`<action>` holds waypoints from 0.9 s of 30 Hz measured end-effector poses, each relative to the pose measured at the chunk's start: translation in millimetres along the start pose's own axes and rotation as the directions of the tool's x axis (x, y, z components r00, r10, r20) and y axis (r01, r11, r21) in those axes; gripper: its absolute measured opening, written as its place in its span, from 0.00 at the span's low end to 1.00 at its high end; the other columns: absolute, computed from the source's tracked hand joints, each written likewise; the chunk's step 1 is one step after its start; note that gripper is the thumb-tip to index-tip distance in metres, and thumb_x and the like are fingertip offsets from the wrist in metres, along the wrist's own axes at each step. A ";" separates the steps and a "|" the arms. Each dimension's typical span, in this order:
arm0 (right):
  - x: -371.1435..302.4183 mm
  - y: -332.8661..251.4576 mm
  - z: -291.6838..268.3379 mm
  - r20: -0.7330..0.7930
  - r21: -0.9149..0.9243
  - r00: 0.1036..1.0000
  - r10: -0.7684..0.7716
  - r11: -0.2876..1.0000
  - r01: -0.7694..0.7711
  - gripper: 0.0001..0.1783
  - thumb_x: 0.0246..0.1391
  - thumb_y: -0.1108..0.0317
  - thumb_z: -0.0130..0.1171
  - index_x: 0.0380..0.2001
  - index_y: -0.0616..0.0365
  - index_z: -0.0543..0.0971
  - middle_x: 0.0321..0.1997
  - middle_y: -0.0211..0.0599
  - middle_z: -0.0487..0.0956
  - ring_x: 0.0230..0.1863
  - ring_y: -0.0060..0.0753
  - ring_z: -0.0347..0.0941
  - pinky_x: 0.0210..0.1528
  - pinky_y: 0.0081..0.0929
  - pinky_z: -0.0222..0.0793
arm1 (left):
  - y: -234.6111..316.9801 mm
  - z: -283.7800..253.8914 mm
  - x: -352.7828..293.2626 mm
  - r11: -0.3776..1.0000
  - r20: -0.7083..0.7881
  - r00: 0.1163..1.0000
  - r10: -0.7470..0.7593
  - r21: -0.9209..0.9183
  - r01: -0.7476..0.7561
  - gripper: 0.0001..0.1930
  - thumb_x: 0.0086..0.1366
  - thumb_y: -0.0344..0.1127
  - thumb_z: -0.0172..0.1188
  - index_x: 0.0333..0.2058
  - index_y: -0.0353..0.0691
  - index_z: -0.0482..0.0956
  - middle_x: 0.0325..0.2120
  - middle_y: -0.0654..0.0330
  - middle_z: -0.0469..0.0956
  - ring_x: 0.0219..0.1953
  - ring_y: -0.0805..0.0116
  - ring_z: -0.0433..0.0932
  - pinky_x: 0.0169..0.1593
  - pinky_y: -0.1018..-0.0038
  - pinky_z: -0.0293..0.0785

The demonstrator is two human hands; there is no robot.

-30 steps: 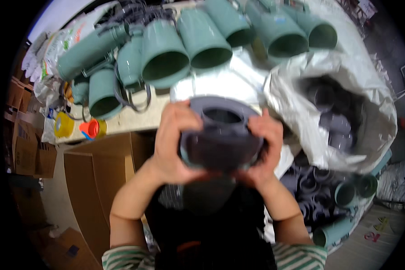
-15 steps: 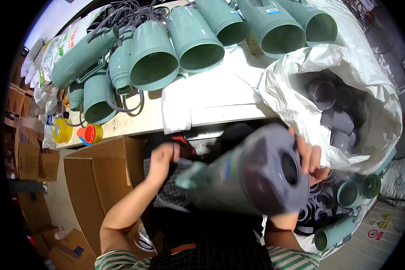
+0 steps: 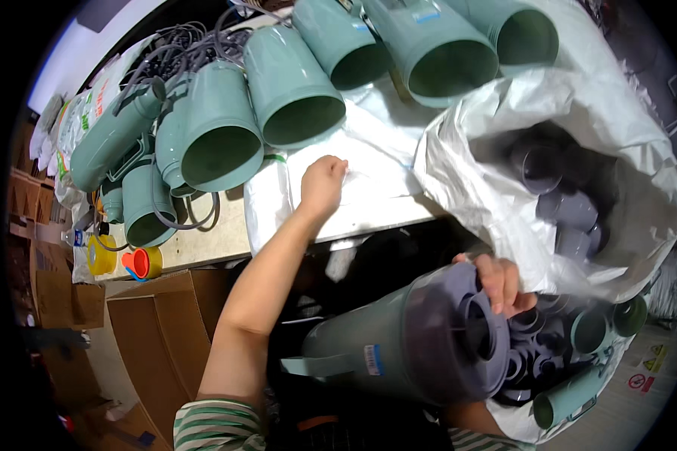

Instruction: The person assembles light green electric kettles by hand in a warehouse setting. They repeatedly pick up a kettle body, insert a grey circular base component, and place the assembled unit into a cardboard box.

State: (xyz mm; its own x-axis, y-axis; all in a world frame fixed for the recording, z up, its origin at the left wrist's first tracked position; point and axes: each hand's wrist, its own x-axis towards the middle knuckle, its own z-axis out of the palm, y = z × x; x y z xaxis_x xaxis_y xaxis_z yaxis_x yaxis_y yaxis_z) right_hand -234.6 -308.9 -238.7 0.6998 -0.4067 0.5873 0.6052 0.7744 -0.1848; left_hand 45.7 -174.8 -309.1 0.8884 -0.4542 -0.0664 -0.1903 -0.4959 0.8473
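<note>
A large green plastic flask shell (image 3: 353, 338) with a grey end cap (image 3: 436, 338) lies tilted across my lap, its handle to the left. My right hand (image 3: 500, 284) is closed over the top edge of the grey end, fingers curled on the rim. A grey ring-shaped part (image 3: 483, 327) sits in the opening of that end. My left hand (image 3: 323, 184) is away from the shell, reaching over the white plastic sheets (image 3: 376, 161) on the table. Its fingers are curled in; whether they pinch anything is hidden.
Several green shells (image 3: 222, 143) lie along the table, open ends toward me, with grey cords (image 3: 195, 45) behind. A white sack (image 3: 474, 180) of grey cups stands at right, above another heap of grey parts (image 3: 534, 346). A cardboard box (image 3: 158, 331) and yellow tape (image 3: 101, 255) are at left.
My left hand has moved up and away from the shell's handle end to above the white sheets. The shell, still in my right hand, has come lower and turned, showing its label and handle.
</note>
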 end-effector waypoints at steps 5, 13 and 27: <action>3.4 10.8 -12.9 -0.118 0.144 0.993 -0.004 0.989 0.021 0.19 0.63 0.50 0.60 0.22 0.43 0.69 0.24 0.22 0.76 0.44 0.25 0.69 0.76 0.58 0.42 | -7.8 -5.7 -6.1 0.864 0.113 0.898 0.425 0.246 -0.440 0.10 0.67 0.35 0.58 0.32 0.34 0.81 0.33 0.50 0.81 0.38 0.47 0.79 0.46 0.61 0.74; 23.9 72.8 -51.6 -0.683 -0.411 0.637 0.358 0.533 -0.740 0.17 0.63 0.65 0.64 0.51 0.56 0.71 0.50 0.36 0.75 0.48 0.35 0.77 0.48 0.31 0.79 | 28.4 -20.9 -23.7 0.836 0.129 0.986 0.106 -0.549 -0.018 0.14 0.72 0.36 0.53 0.32 0.33 0.81 0.27 0.58 0.82 0.34 0.67 0.81 0.42 0.70 0.76; 9.3 35.0 -37.3 -0.459 -0.865 0.781 -0.425 0.014 -0.501 0.10 0.67 0.61 0.54 0.37 0.57 0.75 0.34 0.31 0.79 0.31 0.28 0.74 0.41 0.30 0.75 | 76.9 -119.3 -151.2 0.258 0.506 0.756 0.416 -0.862 0.436 0.13 0.70 0.40 0.57 0.27 0.45 0.67 0.18 0.68 0.67 0.20 0.75 0.70 0.31 0.74 0.75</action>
State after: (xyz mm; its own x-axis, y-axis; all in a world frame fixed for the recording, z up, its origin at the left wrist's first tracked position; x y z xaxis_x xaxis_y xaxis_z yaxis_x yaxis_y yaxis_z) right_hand -192.7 -303.7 -269.2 0.4635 -0.8686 0.1752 -0.0139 -0.2048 -0.9787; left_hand -53.4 -56.0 -171.1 0.3808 -0.9240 0.0354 0.6982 0.3125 0.6441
